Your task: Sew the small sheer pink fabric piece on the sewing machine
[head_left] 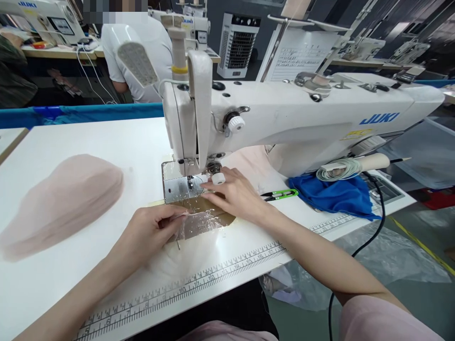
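Observation:
My left hand (152,229) pinches the edge of a thin, sheer pale fabric piece (195,227) between thumb and fingers, just in front of the needle plate. My right hand (236,194) reaches in beside the presser foot (191,182). Its thumb and fingers point left and stand apart, partly behind the machine's small white knob (218,178). The white sewing machine (284,113) stands over the metal needle plate (174,188). Under the fabric lies a brown, tape-covered patch (222,215) of the table.
Sheer pink fabric (67,203) lies at the left on the white table (142,142). Right of my right hand are green thread snips (284,193), a blue cloth (330,192) and a cord-wrapped handle (369,163). A ruler strip (213,277) follows the front edge. Another person (138,52) sits beyond.

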`<move>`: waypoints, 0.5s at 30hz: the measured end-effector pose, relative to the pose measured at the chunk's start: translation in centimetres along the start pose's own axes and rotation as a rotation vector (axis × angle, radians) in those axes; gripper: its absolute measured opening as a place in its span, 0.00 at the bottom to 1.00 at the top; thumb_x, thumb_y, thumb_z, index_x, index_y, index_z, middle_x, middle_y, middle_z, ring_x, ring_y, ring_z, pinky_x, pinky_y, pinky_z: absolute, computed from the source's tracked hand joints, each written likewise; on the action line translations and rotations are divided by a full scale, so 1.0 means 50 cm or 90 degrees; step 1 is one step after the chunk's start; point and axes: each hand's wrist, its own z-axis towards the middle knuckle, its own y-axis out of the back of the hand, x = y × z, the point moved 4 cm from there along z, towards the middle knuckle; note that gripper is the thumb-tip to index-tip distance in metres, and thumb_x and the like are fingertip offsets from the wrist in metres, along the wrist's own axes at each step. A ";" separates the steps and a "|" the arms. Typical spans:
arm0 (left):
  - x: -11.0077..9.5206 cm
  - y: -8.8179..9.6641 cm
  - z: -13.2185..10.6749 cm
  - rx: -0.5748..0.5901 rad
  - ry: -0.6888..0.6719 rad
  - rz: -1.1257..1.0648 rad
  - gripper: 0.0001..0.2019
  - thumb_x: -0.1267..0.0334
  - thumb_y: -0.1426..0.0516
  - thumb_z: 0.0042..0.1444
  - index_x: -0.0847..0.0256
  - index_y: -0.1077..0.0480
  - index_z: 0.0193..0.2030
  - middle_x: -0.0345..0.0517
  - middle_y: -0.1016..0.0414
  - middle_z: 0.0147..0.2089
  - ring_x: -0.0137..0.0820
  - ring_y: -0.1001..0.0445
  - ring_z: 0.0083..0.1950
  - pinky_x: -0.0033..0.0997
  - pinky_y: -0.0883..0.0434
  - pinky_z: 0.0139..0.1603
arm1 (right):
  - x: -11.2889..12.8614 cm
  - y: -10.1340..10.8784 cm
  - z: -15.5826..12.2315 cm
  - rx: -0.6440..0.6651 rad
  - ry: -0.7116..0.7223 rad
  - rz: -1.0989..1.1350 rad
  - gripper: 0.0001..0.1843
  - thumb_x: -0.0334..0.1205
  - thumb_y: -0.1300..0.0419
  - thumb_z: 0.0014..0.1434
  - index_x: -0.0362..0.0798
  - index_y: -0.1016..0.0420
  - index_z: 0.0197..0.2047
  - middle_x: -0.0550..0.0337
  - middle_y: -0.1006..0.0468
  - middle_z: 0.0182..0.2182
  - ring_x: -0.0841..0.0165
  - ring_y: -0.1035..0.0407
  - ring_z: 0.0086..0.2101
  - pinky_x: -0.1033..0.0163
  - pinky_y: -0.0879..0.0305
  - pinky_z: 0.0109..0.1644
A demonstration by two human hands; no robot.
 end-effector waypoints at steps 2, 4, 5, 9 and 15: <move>0.002 0.000 -0.001 0.004 -0.002 0.004 0.11 0.54 0.43 0.59 0.50 0.20 0.39 0.37 0.17 0.35 0.26 0.28 0.25 0.23 0.30 0.25 | 0.005 -0.008 -0.001 0.014 0.004 -0.019 0.15 0.45 0.45 0.68 0.49 0.20 0.49 0.53 0.23 0.43 0.60 0.33 0.44 0.56 0.39 0.46; 0.002 0.001 -0.002 0.012 0.000 0.006 0.12 0.52 0.43 0.59 0.51 0.20 0.39 0.38 0.16 0.37 0.27 0.26 0.27 0.24 0.30 0.27 | -0.007 -0.011 -0.001 0.010 -0.040 -0.082 0.15 0.44 0.45 0.68 0.45 0.20 0.46 0.48 0.23 0.44 0.57 0.33 0.45 0.54 0.39 0.45; 0.002 0.000 -0.002 0.016 0.003 0.006 0.13 0.51 0.43 0.59 0.51 0.20 0.39 0.39 0.16 0.37 0.27 0.25 0.28 0.24 0.30 0.27 | -0.015 -0.010 -0.001 0.003 -0.065 -0.114 0.15 0.43 0.45 0.68 0.44 0.20 0.44 0.46 0.23 0.45 0.56 0.33 0.45 0.53 0.39 0.45; -0.002 -0.002 -0.002 0.018 -0.002 0.033 0.15 0.48 0.44 0.60 0.52 0.20 0.38 0.40 0.18 0.36 0.28 0.25 0.29 0.27 0.31 0.28 | -0.026 0.006 -0.003 -0.034 -0.089 -0.094 0.13 0.39 0.45 0.67 0.44 0.19 0.41 0.46 0.23 0.46 0.56 0.30 0.45 0.52 0.37 0.46; -0.020 0.009 0.001 -0.067 -0.120 0.160 0.12 0.52 0.44 0.60 0.50 0.21 0.34 0.40 0.22 0.42 0.35 0.28 0.42 0.37 0.33 0.42 | 0.031 -0.002 -0.011 0.194 -0.087 0.571 0.19 0.47 0.38 0.62 0.50 0.24 0.54 0.59 0.19 0.40 0.73 0.27 0.28 0.65 0.30 0.34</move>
